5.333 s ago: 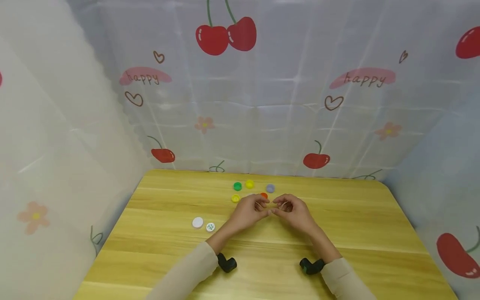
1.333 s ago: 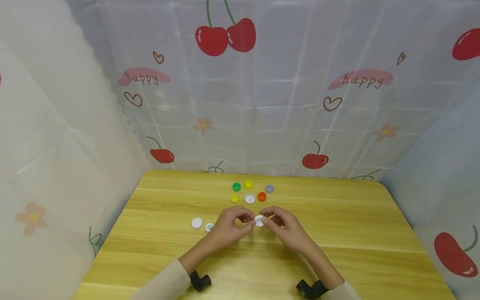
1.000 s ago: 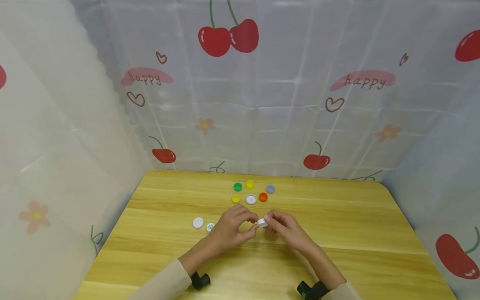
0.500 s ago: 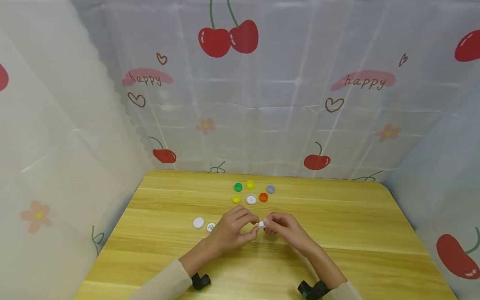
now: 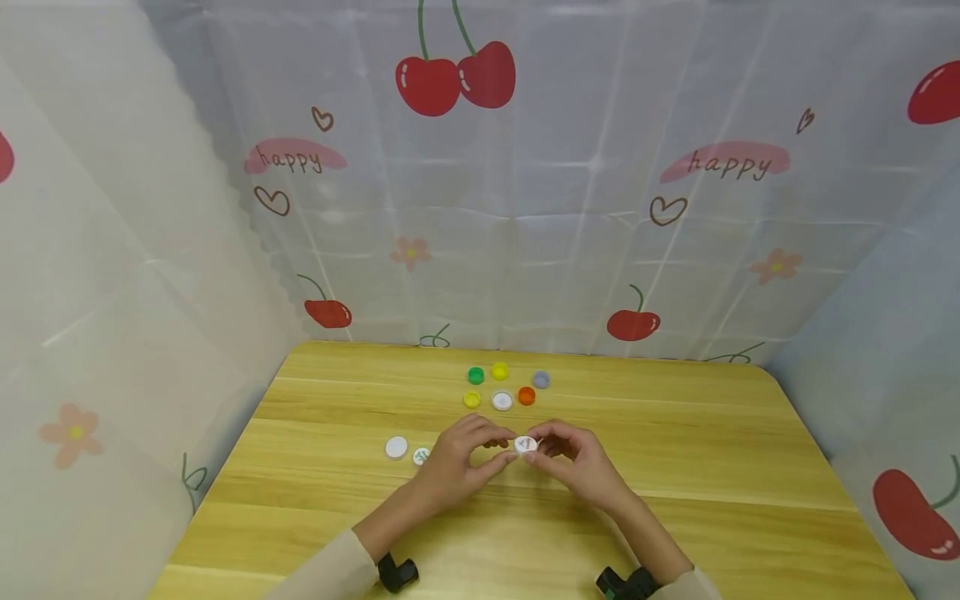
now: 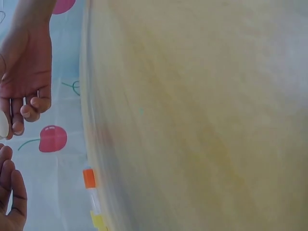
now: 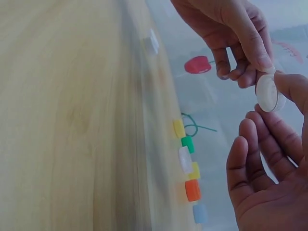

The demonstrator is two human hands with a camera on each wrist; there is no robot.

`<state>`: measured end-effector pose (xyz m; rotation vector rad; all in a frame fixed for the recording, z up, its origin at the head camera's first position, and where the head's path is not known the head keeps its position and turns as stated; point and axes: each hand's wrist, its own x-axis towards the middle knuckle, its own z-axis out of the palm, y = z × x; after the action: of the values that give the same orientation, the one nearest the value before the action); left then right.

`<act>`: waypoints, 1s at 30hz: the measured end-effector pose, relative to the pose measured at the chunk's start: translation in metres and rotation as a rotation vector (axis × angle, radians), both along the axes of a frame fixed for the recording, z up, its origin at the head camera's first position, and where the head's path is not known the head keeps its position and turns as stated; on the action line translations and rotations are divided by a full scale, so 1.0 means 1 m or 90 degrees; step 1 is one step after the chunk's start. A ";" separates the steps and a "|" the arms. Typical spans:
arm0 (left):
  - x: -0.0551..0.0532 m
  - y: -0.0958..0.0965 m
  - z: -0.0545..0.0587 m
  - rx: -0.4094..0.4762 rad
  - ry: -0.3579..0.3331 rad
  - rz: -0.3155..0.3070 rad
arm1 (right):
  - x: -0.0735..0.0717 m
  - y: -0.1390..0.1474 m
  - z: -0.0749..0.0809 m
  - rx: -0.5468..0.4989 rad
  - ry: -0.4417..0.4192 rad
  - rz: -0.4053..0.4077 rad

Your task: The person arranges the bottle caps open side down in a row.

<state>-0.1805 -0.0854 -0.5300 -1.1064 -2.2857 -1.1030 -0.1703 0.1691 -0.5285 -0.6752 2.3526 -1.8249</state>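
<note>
Between both hands, above the table, is a white bottle cap [image 5: 526, 444] with a faint printed mark on its upper face. My right hand [image 5: 572, 457] pinches it between thumb and fingers. My left hand [image 5: 459, 458] has thumb and index fingertips at its left edge; in the right wrist view the left hand [image 7: 236, 33] meets the upper rim of the cap [image 7: 267, 92], opposite the right thumb [image 7: 291, 89]. The left wrist view catches only a sliver of the cap [image 6: 3, 125] between the right hand [image 6: 28, 72] and left fingers [image 6: 14, 187].
Beyond the hands sit a green cap [image 5: 476, 376], two yellow caps [image 5: 500, 372], a white cap [image 5: 502, 401], an orange cap [image 5: 527, 396] and a lilac cap [image 5: 542, 380]. Left lie a plain white cap [image 5: 397, 447] and a green-printed one [image 5: 422, 456]. A patterned curtain [image 5: 517, 250] borders the wooden table [image 5: 675, 442].
Both hands have come back from the coloured caps towards the person. The held cap has turned from hollow side up, through edge-on, to its printed face up.
</note>
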 end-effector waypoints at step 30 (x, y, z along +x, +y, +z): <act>-0.001 -0.025 0.004 -0.211 -0.117 0.032 | -0.004 -0.028 -0.011 0.141 0.039 0.003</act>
<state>-0.1811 -0.1105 -0.5262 -1.0938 -2.6978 -0.8566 -0.1744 0.1414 -0.5397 -0.7151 2.5384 -1.5294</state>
